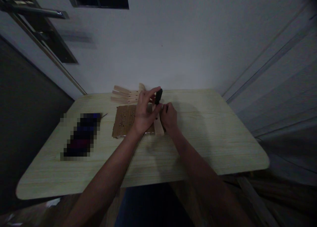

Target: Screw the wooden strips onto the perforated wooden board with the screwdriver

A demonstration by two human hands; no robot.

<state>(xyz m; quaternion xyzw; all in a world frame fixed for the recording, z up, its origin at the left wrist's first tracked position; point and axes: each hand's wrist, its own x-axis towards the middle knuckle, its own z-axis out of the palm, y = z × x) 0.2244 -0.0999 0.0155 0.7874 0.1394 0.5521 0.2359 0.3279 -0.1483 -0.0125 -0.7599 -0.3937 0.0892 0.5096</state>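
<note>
My left hand (143, 113) grips a light wooden strip (158, 127) that lies over a brown perforated cardboard sheet (123, 123) on the pale wooden table (210, 137). Its thumb and fingers wrap around the strip's upper part. My right hand (168, 116) is closed around a black-handled tool (158, 95) that stands upright against the strip; the tool's tip is hidden between the hands.
Several loose wooden strips (125, 94) lie fanned out at the table's far edge, by the white wall. A blurred dark rectangle (81, 134) rests on the table's left. A dark door with a metal handle (37, 12) stands at far left.
</note>
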